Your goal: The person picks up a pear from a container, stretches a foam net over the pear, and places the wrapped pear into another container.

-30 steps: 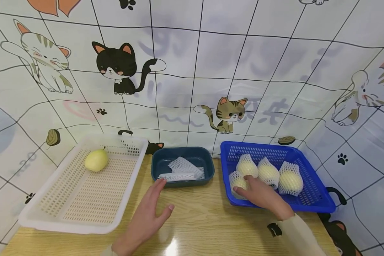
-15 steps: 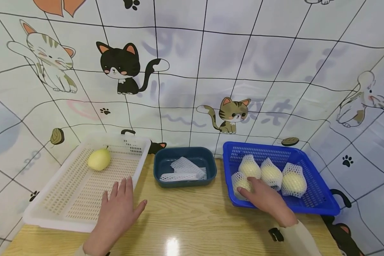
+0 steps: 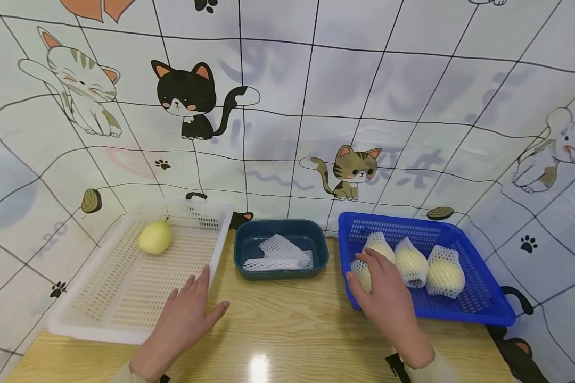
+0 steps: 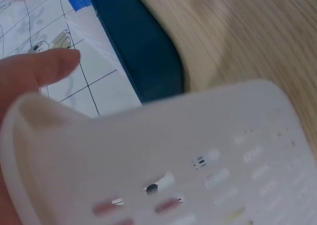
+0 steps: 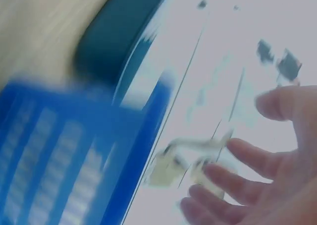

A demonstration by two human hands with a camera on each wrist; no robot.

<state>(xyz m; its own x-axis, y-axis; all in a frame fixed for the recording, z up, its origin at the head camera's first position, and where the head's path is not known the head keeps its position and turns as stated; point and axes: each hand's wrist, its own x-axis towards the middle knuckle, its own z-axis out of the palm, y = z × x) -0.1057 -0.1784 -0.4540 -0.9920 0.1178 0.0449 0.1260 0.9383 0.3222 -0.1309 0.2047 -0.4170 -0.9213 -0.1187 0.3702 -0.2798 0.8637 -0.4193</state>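
Note:
My right hand (image 3: 385, 298) is over the front left corner of the blue basket (image 3: 460, 316). Its thumb and fingers are spread above a net-wrapped pear (image 3: 364, 277), partly hiding it, and the right wrist view shows nothing in the grasp. More pears in white foam nets, such as a wrapped pear (image 3: 445, 274), sit beside it. My left hand (image 3: 184, 314) reaches over the front right rim of the white basket (image 3: 100, 334), fingers extended and holding nothing. A bare yellow pear (image 3: 155, 237) lies at the back of that basket.
Between the two baskets stands a dark teal tray (image 3: 282, 275) holding white foam nets (image 3: 280, 249). All three containers are on a wooden table (image 3: 287, 330). Behind them hangs a cat-print cloth (image 3: 268, 106).
My left hand has moved left from before the teal tray to the white basket's rim. My right hand has turned more upright over the wrapped pear. The pears appear in their same places.

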